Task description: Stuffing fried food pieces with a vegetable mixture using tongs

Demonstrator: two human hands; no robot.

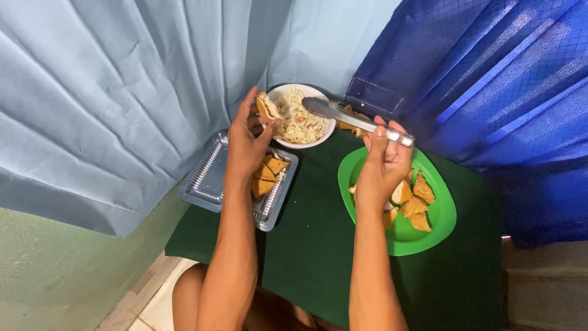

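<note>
My left hand holds a split piece of fried bread at the near left rim of a white bowl filled with shredded slaw. My right hand grips metal tongs whose tips reach over the bowl's right side, above the slaw. Below my right hand lies a green plate with several fried triangular pieces.
A clear plastic tray holding more fried pieces sits under my left wrist. Everything rests on a dark green cloth. Light blue curtain hangs left and behind, dark blue fabric at right. My knee shows below the table edge.
</note>
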